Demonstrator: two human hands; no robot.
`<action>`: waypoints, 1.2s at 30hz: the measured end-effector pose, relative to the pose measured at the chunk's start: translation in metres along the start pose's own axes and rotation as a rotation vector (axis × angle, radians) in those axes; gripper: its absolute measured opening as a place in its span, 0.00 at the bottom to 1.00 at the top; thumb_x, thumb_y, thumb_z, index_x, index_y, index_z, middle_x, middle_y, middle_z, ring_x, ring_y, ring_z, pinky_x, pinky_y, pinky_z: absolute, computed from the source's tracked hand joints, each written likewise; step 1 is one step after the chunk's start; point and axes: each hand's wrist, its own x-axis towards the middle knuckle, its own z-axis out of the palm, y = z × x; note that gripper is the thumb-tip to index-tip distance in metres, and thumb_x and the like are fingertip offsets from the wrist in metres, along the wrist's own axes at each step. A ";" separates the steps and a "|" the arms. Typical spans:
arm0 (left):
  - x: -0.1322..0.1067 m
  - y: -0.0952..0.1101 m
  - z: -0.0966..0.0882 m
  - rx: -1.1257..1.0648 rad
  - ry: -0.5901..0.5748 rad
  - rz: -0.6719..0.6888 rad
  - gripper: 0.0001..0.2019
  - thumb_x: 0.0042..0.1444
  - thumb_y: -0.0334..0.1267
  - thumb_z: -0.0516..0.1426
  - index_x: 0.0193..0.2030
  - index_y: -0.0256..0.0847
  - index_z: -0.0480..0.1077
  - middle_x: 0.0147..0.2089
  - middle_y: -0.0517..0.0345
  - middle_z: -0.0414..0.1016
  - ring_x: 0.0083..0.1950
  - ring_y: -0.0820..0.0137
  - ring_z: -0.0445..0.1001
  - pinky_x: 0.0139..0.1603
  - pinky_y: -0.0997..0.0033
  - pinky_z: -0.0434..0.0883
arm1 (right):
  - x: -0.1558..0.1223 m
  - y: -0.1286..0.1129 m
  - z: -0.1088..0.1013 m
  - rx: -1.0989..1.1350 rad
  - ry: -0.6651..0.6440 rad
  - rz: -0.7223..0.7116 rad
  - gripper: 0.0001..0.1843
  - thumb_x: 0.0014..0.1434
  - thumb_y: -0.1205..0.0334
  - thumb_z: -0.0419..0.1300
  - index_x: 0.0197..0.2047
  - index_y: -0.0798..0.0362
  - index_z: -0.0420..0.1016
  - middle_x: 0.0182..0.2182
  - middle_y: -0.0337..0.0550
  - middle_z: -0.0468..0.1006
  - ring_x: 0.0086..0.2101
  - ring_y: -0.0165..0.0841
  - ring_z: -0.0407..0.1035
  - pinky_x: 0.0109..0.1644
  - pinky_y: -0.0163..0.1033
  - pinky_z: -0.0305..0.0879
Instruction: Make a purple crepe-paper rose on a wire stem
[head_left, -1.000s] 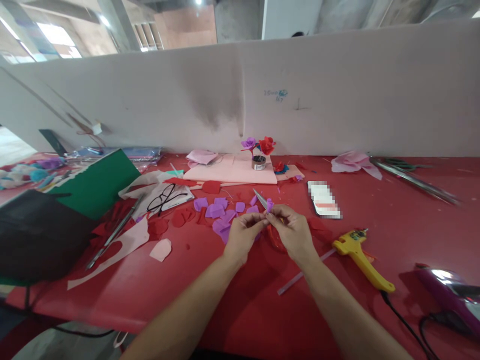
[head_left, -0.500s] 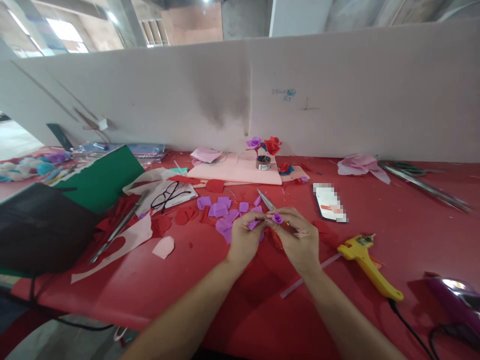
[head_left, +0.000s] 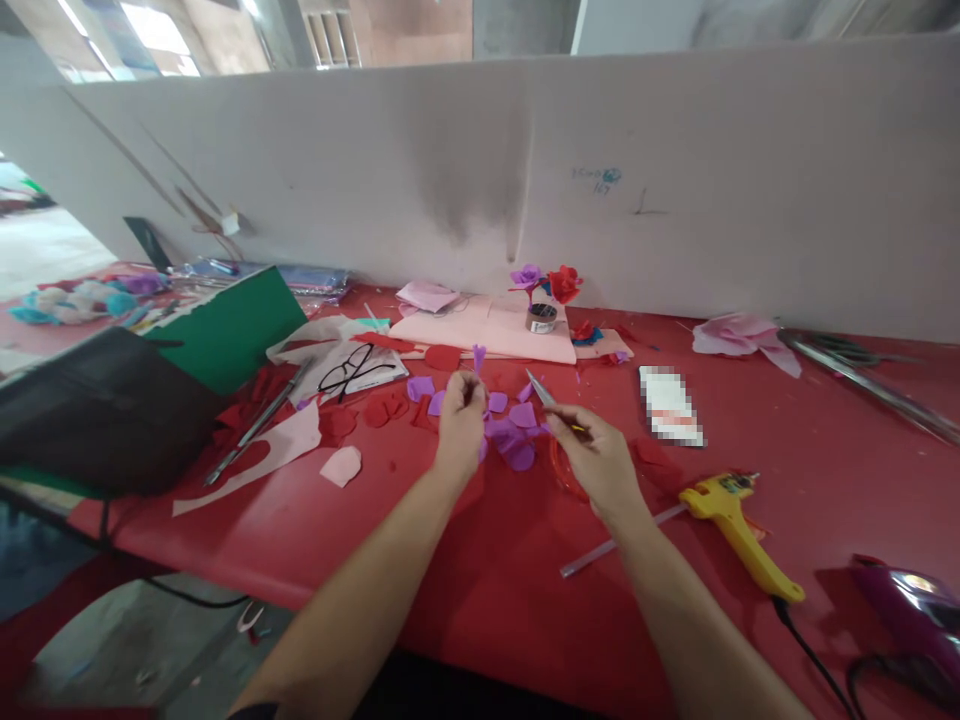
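As the head camera looks down over the red tabletop (head_left: 495, 610), a brown tape roll (head_left: 541, 319) sits beyond the fingers of both hands, on a stack of pink sheets (head_left: 480, 333). A purple flower (head_left: 529, 277) and a red flower (head_left: 564, 284) appear to rise out of this ring, though their lower stems are too small to follow.

Pinched between the fingers of the left hand (head_left: 459, 425) is a small purple bud (head_left: 478, 358), which sticks out just past the fingertips. Its long axis runs almost straight away from the person, the flared end pointing away and the narrow end down in the grasp.

The fingers of the right hand (head_left: 594, 455) curl over the scissors (head_left: 541, 390); whether they grip them or merely lie on them I cannot tell. The blades reach out past these fingers, their tips aimed away and to the left, while the orange-red handles are partly covered by the hand.

Purple petals (head_left: 517, 452) are scattered between the two hands, and red cut pieces (head_left: 385, 408) lie left of the left fingers, with eyeglasses (head_left: 352, 372) farther beyond. Right of the right fingers are a phone (head_left: 670, 405) and, nearer the person, a yellow glue gun (head_left: 731, 525).
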 end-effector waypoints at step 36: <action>-0.014 -0.011 0.006 -0.065 -0.415 -0.338 0.21 0.36 0.36 0.69 0.41 0.35 0.77 0.32 0.57 0.76 0.33 0.73 0.72 0.38 0.73 0.68 | 0.005 0.009 0.011 0.388 -0.082 0.187 0.12 0.44 0.55 0.66 0.33 0.52 0.77 0.30 0.40 0.81 0.34 0.36 0.74 0.45 0.42 0.69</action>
